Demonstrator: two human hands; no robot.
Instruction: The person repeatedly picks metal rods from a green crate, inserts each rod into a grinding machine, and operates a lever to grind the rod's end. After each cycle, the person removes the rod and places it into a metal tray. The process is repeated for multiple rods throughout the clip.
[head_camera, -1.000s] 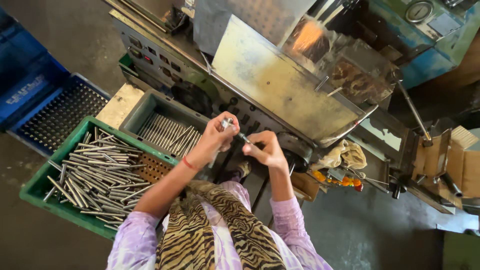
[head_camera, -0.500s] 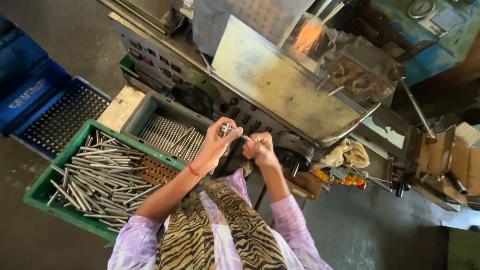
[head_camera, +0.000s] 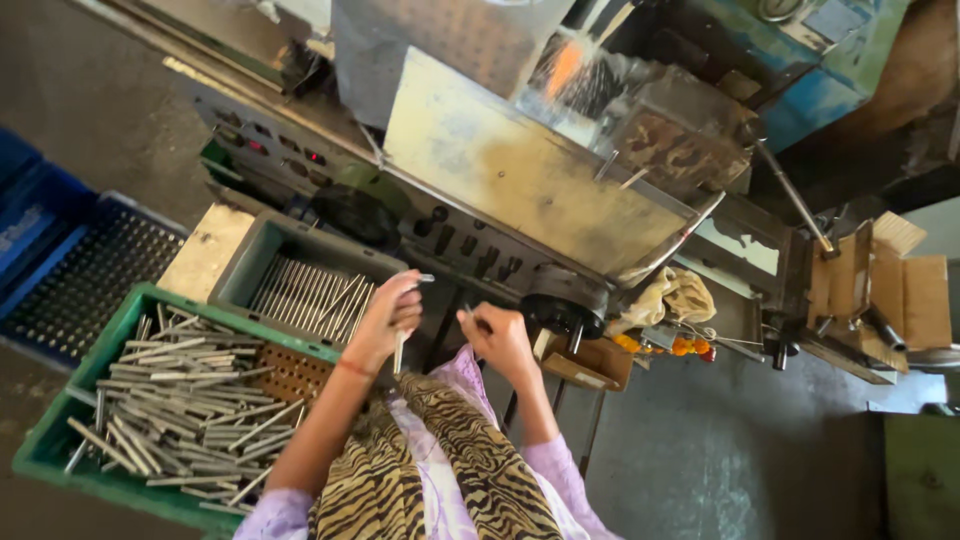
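Observation:
My left hand (head_camera: 385, 318) is closed around thin metal rods (head_camera: 400, 350), one sticking out above the fingers and one hanging below. It hovers at the right edge of a grey-green tray (head_camera: 240, 268) that holds a row of similar rods. My right hand (head_camera: 497, 338) is closed just beside it, and a small dark piece pokes out between its fingers; what it is cannot be told. Both hands are in front of a large metal machine (head_camera: 500, 170) that throws orange sparks (head_camera: 565, 70) near its top.
A green crate (head_camera: 45, 450) heaped with several metal rods sits at lower left. A blue perforated crate (head_camera: 60, 280) lies left of it. A rag (head_camera: 675, 295) and a small cardboard box (head_camera: 590, 365) rest by the machine. Cardboard boxes (head_camera: 890, 290) stand at right.
Both hands have dropped lower and come toward my body, away from the machine front. The sparks at the machine's top look brighter.

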